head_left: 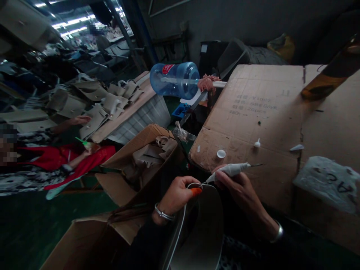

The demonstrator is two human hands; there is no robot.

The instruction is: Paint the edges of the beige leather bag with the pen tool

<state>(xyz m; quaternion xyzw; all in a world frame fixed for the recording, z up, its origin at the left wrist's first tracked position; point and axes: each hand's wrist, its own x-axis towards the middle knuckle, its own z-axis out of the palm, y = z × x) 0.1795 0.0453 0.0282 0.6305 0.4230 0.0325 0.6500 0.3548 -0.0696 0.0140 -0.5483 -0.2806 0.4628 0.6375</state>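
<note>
My left hand (177, 195), with orange covering on the thumb tip, pinches the upper edge of a curved beige-grey piece (206, 221). A thin white cord (180, 233) loops at these fingers and runs down the piece. My right hand (239, 189) is closed around a white-wrapped, pen-like tool (232, 170). Its tapered end points at the left fingertips and meets the piece's edge there; a thin metal spike sticks out of the other end. The exact contact point is too small to tell. The lower part of the piece runs out of view.
The cardboard-covered table (253, 123) holds a small white cup (221, 154), a white nozzle (257, 143) and a plastic-wrapped bundle (327, 182). A blue water jug (174, 79) lies beyond. Left are an open carton (154, 150) with beige pieces and a co-worker in a red apron (56, 161).
</note>
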